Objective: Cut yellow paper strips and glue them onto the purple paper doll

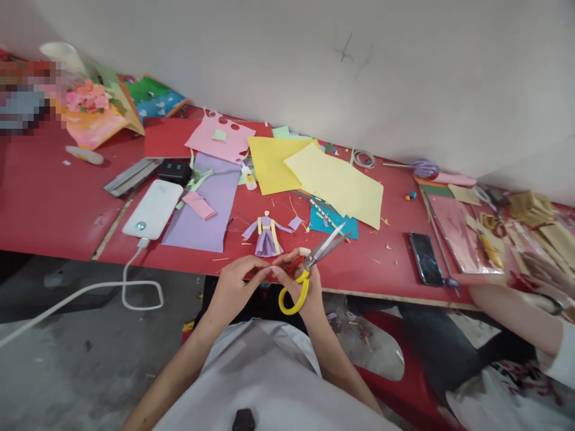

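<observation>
- Right hand grips the scissors, blades slightly parted, pointing up-right over the counter edge.
- Left hand pinches a small scrap, barely visible, at the right fingertips.
- Paper doll lies just beyond.
- Trimming seems underway; next calls for feeding the scrap between the blades.

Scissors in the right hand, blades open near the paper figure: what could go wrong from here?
1. The scissors are held in the right hand with open blades pointing over the paper figure; a slip could nick it.
2. The left hand fingertips meet the right hand's close to the blades, so a finger could get cut.
3. The power bank cable loops off the table edge and could snag.
</observation>
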Demonstrator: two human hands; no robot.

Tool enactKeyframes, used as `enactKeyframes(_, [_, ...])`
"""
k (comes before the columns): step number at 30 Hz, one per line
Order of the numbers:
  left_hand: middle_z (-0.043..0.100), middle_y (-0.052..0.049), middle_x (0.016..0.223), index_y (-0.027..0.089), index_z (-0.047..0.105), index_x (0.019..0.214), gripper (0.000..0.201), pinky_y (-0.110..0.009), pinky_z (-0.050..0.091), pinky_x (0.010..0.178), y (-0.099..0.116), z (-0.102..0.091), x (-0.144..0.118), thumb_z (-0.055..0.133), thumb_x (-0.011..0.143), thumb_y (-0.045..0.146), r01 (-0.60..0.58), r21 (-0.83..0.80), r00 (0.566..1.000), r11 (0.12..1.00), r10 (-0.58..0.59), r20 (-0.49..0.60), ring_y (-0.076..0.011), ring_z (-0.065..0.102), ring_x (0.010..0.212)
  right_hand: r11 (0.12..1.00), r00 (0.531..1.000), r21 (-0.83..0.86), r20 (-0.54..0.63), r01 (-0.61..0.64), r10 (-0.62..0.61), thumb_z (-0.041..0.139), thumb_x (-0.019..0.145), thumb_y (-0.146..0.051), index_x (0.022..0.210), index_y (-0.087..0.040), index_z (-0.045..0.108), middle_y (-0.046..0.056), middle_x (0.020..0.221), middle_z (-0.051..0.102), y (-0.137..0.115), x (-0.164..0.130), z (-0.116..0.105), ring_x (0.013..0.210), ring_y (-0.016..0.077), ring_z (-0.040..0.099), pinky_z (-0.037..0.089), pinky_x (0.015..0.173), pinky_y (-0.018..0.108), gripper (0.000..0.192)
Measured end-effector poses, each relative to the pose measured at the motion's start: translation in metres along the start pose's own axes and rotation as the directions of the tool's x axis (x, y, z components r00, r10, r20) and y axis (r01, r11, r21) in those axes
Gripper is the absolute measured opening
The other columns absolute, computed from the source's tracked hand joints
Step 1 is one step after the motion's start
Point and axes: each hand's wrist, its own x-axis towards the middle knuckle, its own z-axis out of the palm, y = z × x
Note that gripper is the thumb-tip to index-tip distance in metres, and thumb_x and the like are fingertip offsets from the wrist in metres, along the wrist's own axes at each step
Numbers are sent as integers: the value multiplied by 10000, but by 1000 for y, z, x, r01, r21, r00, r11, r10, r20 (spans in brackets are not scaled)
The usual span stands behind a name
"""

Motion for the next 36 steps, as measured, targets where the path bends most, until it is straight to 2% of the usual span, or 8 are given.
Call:
enactKeyframes(5, [729,-17,865,209,694,880,162,-229,498,672,4,-8,-1,588,924,324,47,57,999,997,-48,13,-155,662,776,999,999,-35,30,20,-19,751,763,-215,910,-242,498,-17,795,697,1,3,8,698,149,679,570,697,300,294])
enactKeyframes(9, [719,-13,860,207,686,890,142,-233,498,665,6,-9,-5,594,910,313,84,59,996,995,-82,-30,-149,648,752,1000,998,-16,57,-1,2,743,753,-205,906,-241,489,-24,777,677,-2,5,13,679,145,665,570,690,302,298])
enactKeyframes(14, [712,-24,861,195,663,869,150,-260,524,741,5,-1,-7,595,899,326,79,0,994,997,-79,-81,-162,661,783,999,1000,31,-16,-22,22,765,741,-264,911,-245,471,-25,780,672,-4,1,8,667,143,663,574,670,303,341])
enactKeyframes(18, [705,-32,859,188,656,894,152,-263,534,725,9,8,-5,605,888,332,63,-58,997,996,-65,-36,-166,670,778,996,998,76,-43,-41,44,776,745,-294,939,-251,462,-47,781,662,-2,-7,-2,580,113,617,540,577,263,371])
enactKeyframes(23, [710,-37,858,182,648,893,129,-256,544,721,19,16,-3,615,879,306,28,-122,999,992,-23,41,-167,686,791,991,995,123,-69,-61,70,750,781,-323,938,-252,439,-61,755,649,-2,-13,-9,547,94,580,506,562,248,355])
enactKeyframes(30, [687,-22,813,189,635,860,136,-251,539,708,19,22,-4,598,894,316,0,-84,1000,996,3,25,-154,665,742,989,996,140,-79,-35,46,740,793,-323,931,-261,420,-68,733,617,-6,-16,-11,546,97,549,496,574,261,355])
enactKeyframes(36, [692,-14,800,194,622,876,146,-243,528,704,21,24,-3,580,908,330,-16,-55,998,998,20,56,-152,668,733,989,995,145,-98,-19,33,736,793,-346,927,-261,424,-65,723,618,-2,-16,-11,553,104,566,505,562,259,350])
